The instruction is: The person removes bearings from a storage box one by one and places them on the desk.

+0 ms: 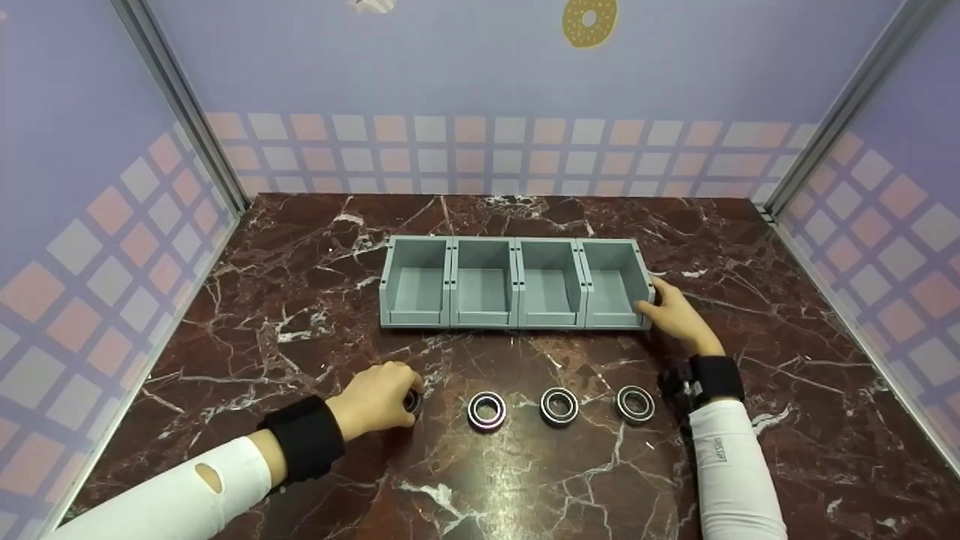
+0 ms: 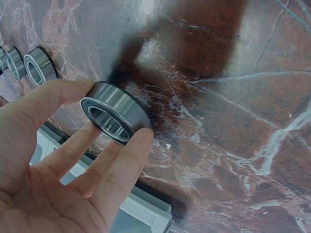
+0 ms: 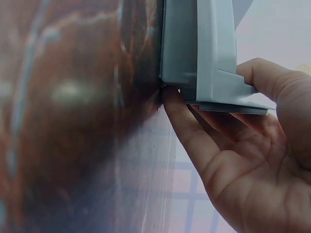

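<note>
My left hand (image 1: 380, 397) pinches a steel ball bearing (image 2: 116, 111) between thumb and fingers, low over the marble-patterned table at the left. In the left wrist view the ring is tilted, and a shadow falls on the surface beside it. A row of joined grey storage bins (image 1: 480, 319) stands further back. My right hand (image 1: 679, 315) grips the right end wall of that row, with the thumb over the rim and the fingers on the outer side. Three more bearings lie flat in a line before the bins: one left (image 1: 487, 411), one middle (image 1: 559, 406), one right (image 1: 635, 404).
The dark red marble-patterned table (image 1: 300, 247) is bounded by a tiled-print back wall (image 1: 495, 150) and side walls with metal corner posts. Black bands (image 1: 304, 439) are on both wrists, over white sleeves.
</note>
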A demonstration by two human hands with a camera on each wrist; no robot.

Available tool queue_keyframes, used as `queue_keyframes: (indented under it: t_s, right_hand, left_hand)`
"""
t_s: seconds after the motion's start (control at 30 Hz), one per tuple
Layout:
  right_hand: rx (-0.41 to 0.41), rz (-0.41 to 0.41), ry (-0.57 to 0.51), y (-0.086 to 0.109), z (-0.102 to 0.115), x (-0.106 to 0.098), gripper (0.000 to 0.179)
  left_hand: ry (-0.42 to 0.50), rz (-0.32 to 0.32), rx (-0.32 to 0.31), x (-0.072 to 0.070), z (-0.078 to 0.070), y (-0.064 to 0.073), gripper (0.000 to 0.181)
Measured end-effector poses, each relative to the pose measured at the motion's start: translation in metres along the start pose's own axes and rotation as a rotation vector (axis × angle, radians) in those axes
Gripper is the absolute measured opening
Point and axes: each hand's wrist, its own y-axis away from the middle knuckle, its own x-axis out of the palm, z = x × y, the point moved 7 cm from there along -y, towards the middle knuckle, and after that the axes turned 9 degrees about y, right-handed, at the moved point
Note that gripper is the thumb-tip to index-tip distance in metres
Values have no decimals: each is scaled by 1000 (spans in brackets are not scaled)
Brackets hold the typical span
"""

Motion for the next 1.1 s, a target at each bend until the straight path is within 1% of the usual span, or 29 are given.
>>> queue_keyframes:
  t_s: [0.1, 0.2, 0.33, 0.6, 0.9, 1.1]
  right_hand:
    - [-11, 1, 31, 0, 1, 0, 52]
    - [-19, -7, 36, 0, 0, -1, 51]
    - [-24, -21, 27, 0, 0, -1, 49]
    - [-17, -21, 3, -1, -3, -1, 50]
    - [-14, -31, 1, -1, -3, -1, 50]
    - [-3, -21, -17, 0, -2, 1, 50]
  left_hand:
    - [-16, -18, 20, 0, 0, 1, 32]
    - [-29, -31, 31, 1, 0, 2, 32]
    - [-35, -43, 30, 2, 0, 4, 33]
    - [-33, -63, 18, 3, 1, 7, 33]
    - [-36, -77, 38, 7, 3, 7, 34]
    - [-26, -83, 22, 10, 5, 8, 34]
